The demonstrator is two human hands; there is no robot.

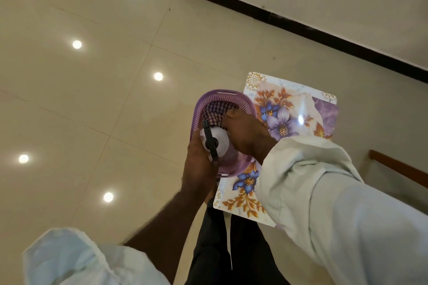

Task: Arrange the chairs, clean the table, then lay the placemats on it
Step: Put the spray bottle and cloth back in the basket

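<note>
Inside the basket [222,94], left grip [198,157] holds the spray bottle [220,139].

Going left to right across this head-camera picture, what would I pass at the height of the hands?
The left hand, spray bottle, right hand, floral placemat, wooden rail at the far right.

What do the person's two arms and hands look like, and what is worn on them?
Both arms wear loose, pale whitish fabric sleeves. The left sleeve ends near the elbow, so the forearm is bare; the right sleeve reaches the wrist. The left hand and the right hand are bare: no gloves, and no ring or watch shows.
</note>
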